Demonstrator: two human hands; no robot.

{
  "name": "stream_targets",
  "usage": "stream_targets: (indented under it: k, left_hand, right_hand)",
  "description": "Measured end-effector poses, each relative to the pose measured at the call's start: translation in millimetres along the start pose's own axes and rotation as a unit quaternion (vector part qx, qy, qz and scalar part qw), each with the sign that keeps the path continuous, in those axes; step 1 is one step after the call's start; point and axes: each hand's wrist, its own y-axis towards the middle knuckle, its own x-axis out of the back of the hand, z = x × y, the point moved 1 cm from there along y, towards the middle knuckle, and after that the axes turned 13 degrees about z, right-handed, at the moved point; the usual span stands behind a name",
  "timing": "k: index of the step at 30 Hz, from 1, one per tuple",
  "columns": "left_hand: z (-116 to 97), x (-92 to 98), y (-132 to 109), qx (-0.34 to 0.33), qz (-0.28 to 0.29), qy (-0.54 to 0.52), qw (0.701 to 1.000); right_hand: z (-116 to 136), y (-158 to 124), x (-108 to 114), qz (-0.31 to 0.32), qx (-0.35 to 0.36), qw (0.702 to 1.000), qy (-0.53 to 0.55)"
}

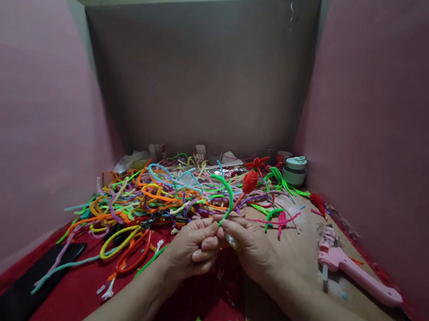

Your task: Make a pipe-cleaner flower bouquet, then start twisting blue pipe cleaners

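Note:
My left hand point(197, 244) and my right hand point(253, 245) meet over the front of the work area, fingertips pinched together. Between them rises a curved green pipe cleaner point(230, 195), its free end bending left. Just right of it stands a red fuzzy pipe cleaner flower bud point(250, 182) on a thin stem, which runs down to my right fingers. Under the right fingers shows part of a small, shiny yellowish round thing point(232, 242), mostly hidden; I cannot make out what it is. The fingers cover where stem and green piece meet.
A tangled heap of coloured pipe cleaners point(169, 191) spreads behind and left. A pink glue gun point(359, 275) lies on the cardboard point(280, 285) at right, its cord trailing off. A black flat object point(36, 284) lies front left. A mint-lidded container point(295, 170) stands at the back.

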Motion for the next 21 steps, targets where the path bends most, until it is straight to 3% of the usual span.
stream_targets:
  k: [5,10,12,14,16,19,21]
  left_hand:
    - [0.8,-0.5,-0.4,0.000,-0.022,0.011,1.000]
    - [1.6,-0.7,-0.8,-0.006,-0.007,0.024,1.000]
    - [0.1,-2.0,-0.5,-0.008,-0.022,0.065,0.998]
    - [-2.8,-3.8,-0.4,-0.014,-0.055,0.170,0.984]
    - [-5.8,-5.1,-0.8,-0.039,-0.106,0.318,0.941]
    - [-6.2,-5.2,-3.1,-0.107,-0.182,0.504,0.837]
    - [-3.2,-4.9,-4.7,-0.145,-0.198,0.573,0.782]
  right_hand:
    - [1.4,-1.5,-1.8,-0.025,-0.007,1.000,-0.001]
    - [3.0,-0.3,-2.8,-0.024,0.015,1.000,-0.003]
    - [2.8,0.2,-1.6,-0.024,0.011,1.000,-0.007]
    - [1.9,0.3,0.2,-0.025,-0.001,1.000,-0.003]
    - [0.4,0.0,2.2,-0.036,-0.010,0.999,0.005]
    - [-3.4,-1.2,4.4,-0.066,-0.014,0.998,0.012]
    - [-5.9,-2.1,4.6,-0.076,-0.017,0.997,0.013]
